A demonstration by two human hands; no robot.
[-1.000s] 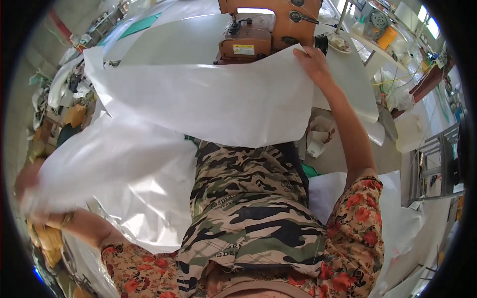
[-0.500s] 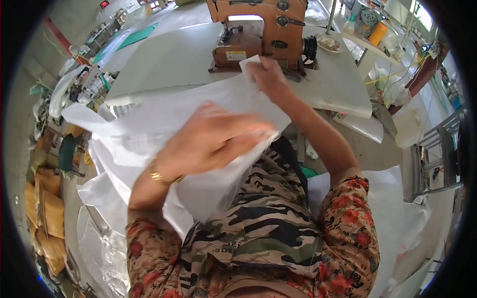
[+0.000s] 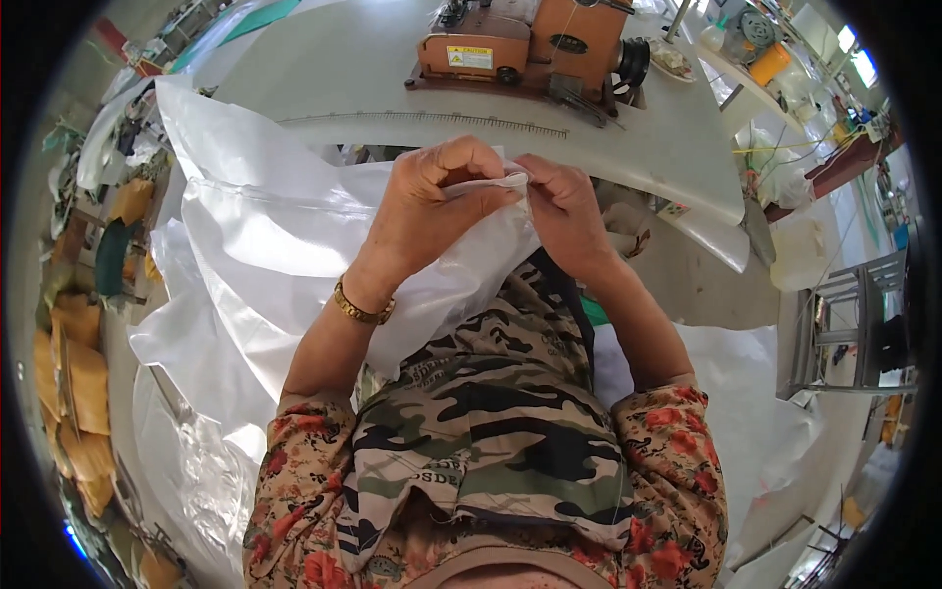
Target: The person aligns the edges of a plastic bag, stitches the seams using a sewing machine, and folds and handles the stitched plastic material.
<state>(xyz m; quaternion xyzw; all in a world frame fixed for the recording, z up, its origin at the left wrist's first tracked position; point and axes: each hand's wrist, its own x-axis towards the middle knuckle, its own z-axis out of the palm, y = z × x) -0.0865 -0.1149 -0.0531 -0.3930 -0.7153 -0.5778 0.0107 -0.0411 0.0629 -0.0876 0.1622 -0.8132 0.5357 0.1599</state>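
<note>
A large sheet of shiny white woven plastic fabric (image 3: pixel 285 236) hangs across my lap and spreads out to the left. My left hand (image 3: pixel 437 201), with a gold band at the wrist, pinches a folded edge of it between thumb and fingers. Close beside it, my right hand (image 3: pixel 569 211) grips the same edge, its fingertips partly hidden behind the fold. The two hands meet in front of the table's near edge. Beyond them stands an orange-brown sewing machine (image 3: pixel 579 49) with a black handwheel on its right.
The grey-white sewing table (image 3: pixel 334 74) carries a ruler strip (image 3: pixel 432 117) along its front. A small dish (image 3: pixel 671 64) sits right of the machine. At the right stands a dark chair (image 3: pixel 849 324); brown folded material (image 3: pixel 83 393) lies at the far left. More white sheeting (image 3: pixel 726 393) lies on my right.
My right hand has come back from beside the machine, toward me. My left hand has risen to meet it, and the fabric edge is now folded between them. The view has tilted down.
</note>
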